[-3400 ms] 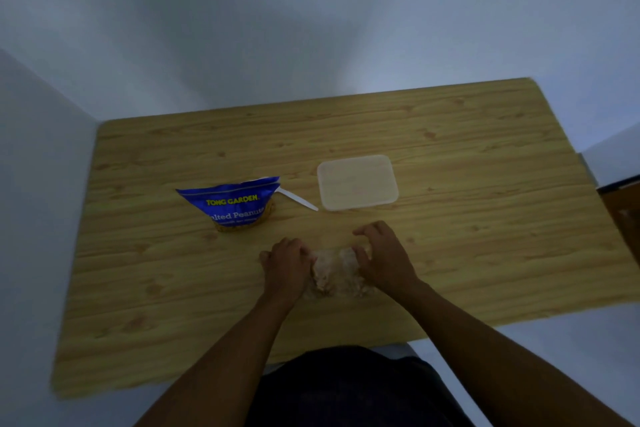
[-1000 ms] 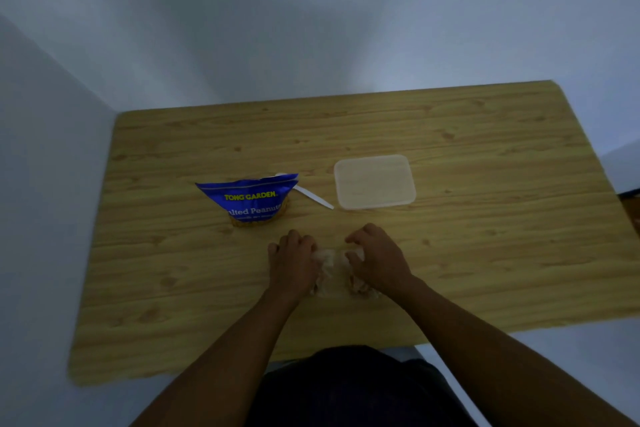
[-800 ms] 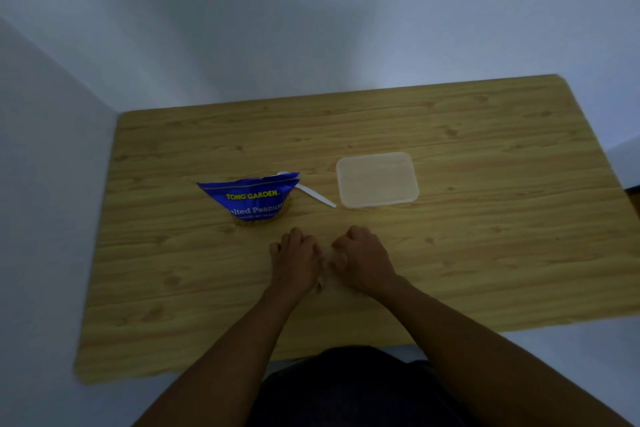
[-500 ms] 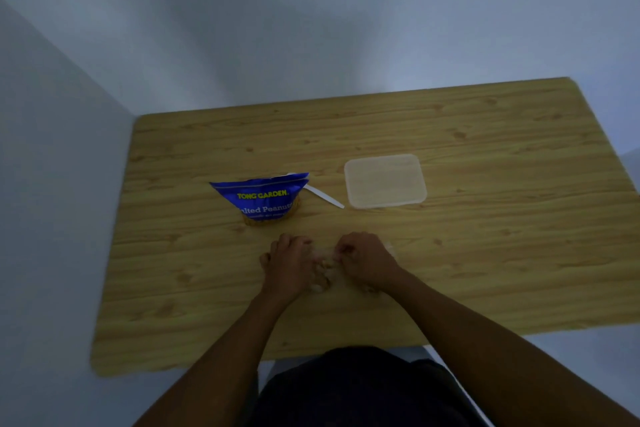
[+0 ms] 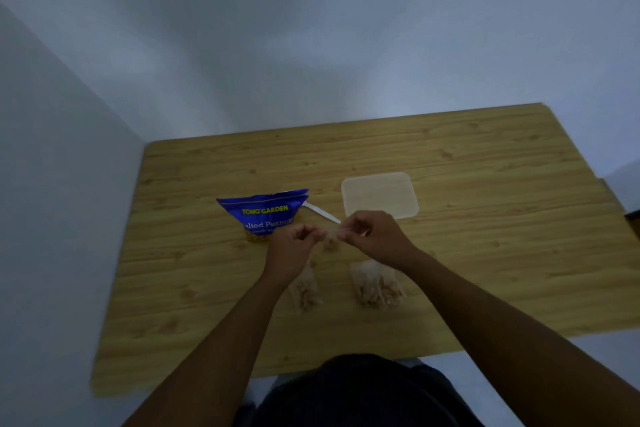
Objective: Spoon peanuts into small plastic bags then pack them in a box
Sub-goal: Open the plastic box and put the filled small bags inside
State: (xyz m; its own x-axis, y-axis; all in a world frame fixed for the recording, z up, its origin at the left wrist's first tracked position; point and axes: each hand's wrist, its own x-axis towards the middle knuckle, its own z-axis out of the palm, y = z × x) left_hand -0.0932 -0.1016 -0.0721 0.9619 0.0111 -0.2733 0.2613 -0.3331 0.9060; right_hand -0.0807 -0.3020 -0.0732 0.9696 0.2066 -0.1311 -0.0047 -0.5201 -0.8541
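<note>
Head view: one look down a wooden table (image 5: 485, 253), with both forearms reaching forward to its middle.
Left hand (image 5: 291, 248): fingers curled in, tips pinching the left edge of a small bag (image 5: 330, 240).
Right hand (image 5: 374, 236): fingers also curled, pinching the same bag's right edge, so it hangs between the two hands.
Small bag: clear plastic and blurred. Something pale sits low inside, but how full it is I cannot tell.
Filled bags (image 5: 375, 284): two lie on the table nearer the person, one under each wrist and apart from each other.
Peanut pack (image 5: 265, 213): blue, standing with its mouth up, just beyond and to the left of the left hand.
Spoon (image 5: 322, 212): white, its bowl end hidden at the pack's mouth.
Box (image 5: 379, 194): translucent and square, just beyond the right hand. Whether it is lidded cannot be made out.
Step, as a judgement: the bag's mouth is being worked by both hands. Opening or closing cannot be told, and nothing is packed yet.
Key relation: the spoon's long axis runs from the pack's mouth diagonally toward the person's right, and its handle tip ends right at the right hand's fingertips (image 5: 346, 236). The right hand is therefore the nearer one for scooping. The left hand, beside the pack, is better placed to keep the bag.
</note>
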